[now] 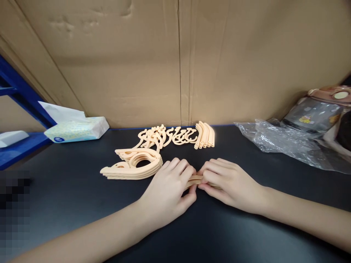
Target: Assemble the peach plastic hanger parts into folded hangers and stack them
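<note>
Head view: a pale piece [195, 179] sits at the near middle of the black table [219, 237], its ends hidden by fingers.
Left hand [170, 188]: pinching the piece's left part, thumb on the near side.
Right hand [230, 179]: curled around its right part, thumb and fingers pinching; whether one part or two meet there, I cannot tell.
Thumb pressure: best kept even and close to the middle, so the slim piece does not twist.
Folded stack [134, 173]: just left, so knuckles should stay clear.
Loose hooks [155, 136], curved arms [205, 135]: farther off, beyond both hands.
</note>
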